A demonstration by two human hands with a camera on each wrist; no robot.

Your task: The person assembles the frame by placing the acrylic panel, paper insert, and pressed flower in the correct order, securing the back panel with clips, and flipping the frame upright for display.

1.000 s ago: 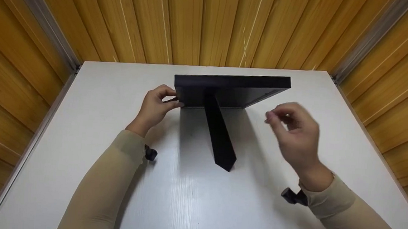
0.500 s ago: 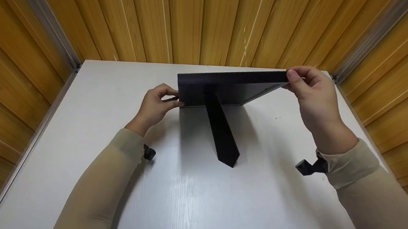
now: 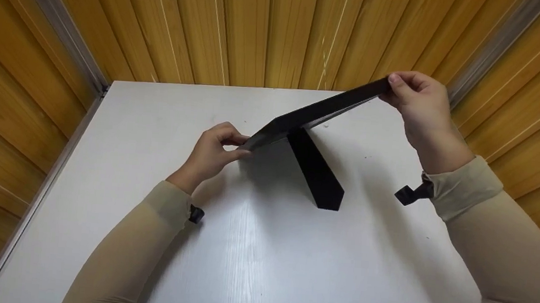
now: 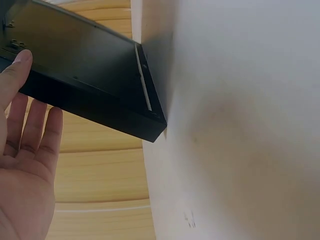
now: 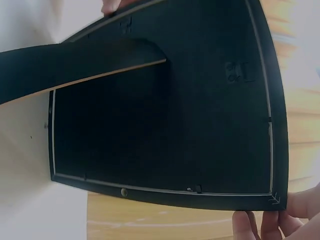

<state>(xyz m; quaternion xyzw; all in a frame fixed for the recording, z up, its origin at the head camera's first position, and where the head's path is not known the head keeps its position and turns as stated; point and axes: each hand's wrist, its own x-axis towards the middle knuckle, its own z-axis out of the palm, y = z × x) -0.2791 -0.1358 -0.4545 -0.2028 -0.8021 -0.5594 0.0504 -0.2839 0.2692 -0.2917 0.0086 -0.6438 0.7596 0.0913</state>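
Observation:
A black picture frame (image 3: 333,101) stands tilted, its back toward me, and its right end is higher than its left. From its back juts a black easel leg (image 3: 318,174), angled down toward the table. My left hand (image 3: 210,152) pinches the frame's left edge, thumb (image 4: 17,75) on the back side in the left wrist view. With thumb and fingers, my right hand (image 3: 422,110) grips the upper right corner. The right wrist view shows the frame's dark backing (image 5: 215,135) with small metal fittings. Its front face is hidden.
A white table (image 3: 224,262) lies under the hands. Yellow wood-grain panels (image 3: 240,30) rise behind it and at both sides, with grey metal posts (image 3: 69,28) at the corners. Small dark camera mounts (image 3: 407,195) sit at both cuffs.
My right hand has come up from beside the frame and taken its upper right corner. That end has risen and the frame has turned, the leg swinging rightward. My left hand has stayed at the left edge.

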